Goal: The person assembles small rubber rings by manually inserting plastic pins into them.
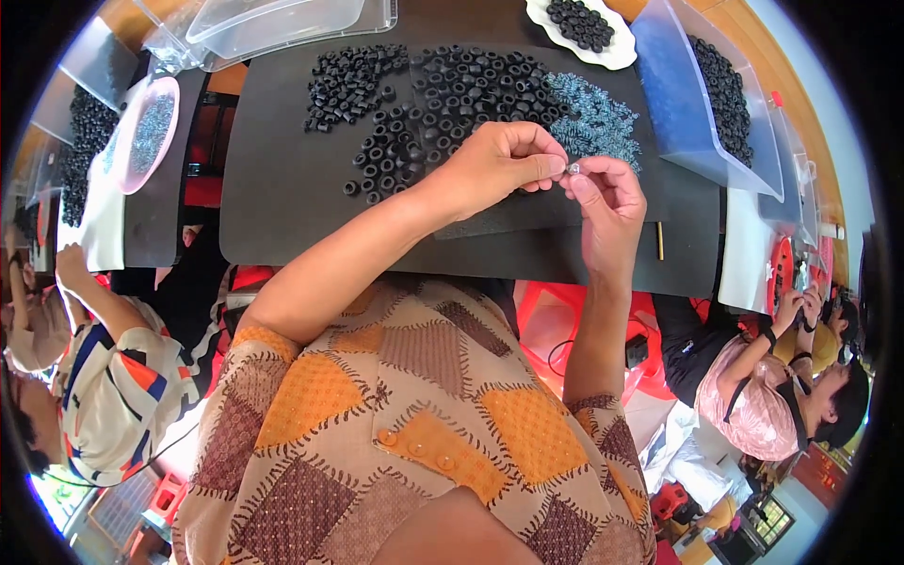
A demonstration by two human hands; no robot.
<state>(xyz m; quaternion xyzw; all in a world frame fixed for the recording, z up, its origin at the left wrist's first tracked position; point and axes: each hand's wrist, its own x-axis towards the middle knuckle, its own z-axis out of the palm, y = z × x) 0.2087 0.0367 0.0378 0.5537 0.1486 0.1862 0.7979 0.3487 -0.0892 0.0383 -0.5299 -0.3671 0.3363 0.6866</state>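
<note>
My left hand (494,168) and my right hand (610,202) meet fingertip to fingertip over the dark table (282,202). Between them is a small shiny silvery piece (573,169), pinched by the right thumb and forefinger. The left thumb and forefinger are pressed together right beside it; whether they grip its end or another tiny part is hidden. Just beyond the hands lie many black ring-shaped parts (377,155), spread loosely. Behind my right hand is a heap of small blue-grey screw-like pieces (593,113).
A smaller group of black parts (344,85) lies at the far left. A white scalloped dish (617,52) and a translucent bin (692,141), both with black parts, stand far right. A thin brass-coloured rod (660,241) lies near the right edge. People sit at both sides.
</note>
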